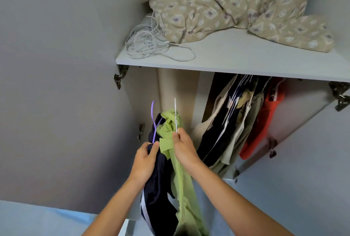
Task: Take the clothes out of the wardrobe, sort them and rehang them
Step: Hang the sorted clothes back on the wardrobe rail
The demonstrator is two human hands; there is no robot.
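Note:
My left hand [146, 157] grips a purple hanger [153, 117] that carries a dark navy garment [158, 194] with white stripes. My right hand [182, 147] pinches a white hanger [175, 114] holding a light green garment [181, 179]. Both garments hang down in front of the open wardrobe, at its left side. Inside to the right, several clothes still hang close together: a beige piece, a navy striped piece [217, 137], an olive piece and an orange one [263, 122]. The rail is hidden behind the shelf.
A pale shelf [246, 59] runs above the hanging space, bearing a coil of white cable [149, 42] and a crumpled beige patterned cloth [236, 5]. The left door [56, 84] and right door [303, 160] stand open, with metal hinges.

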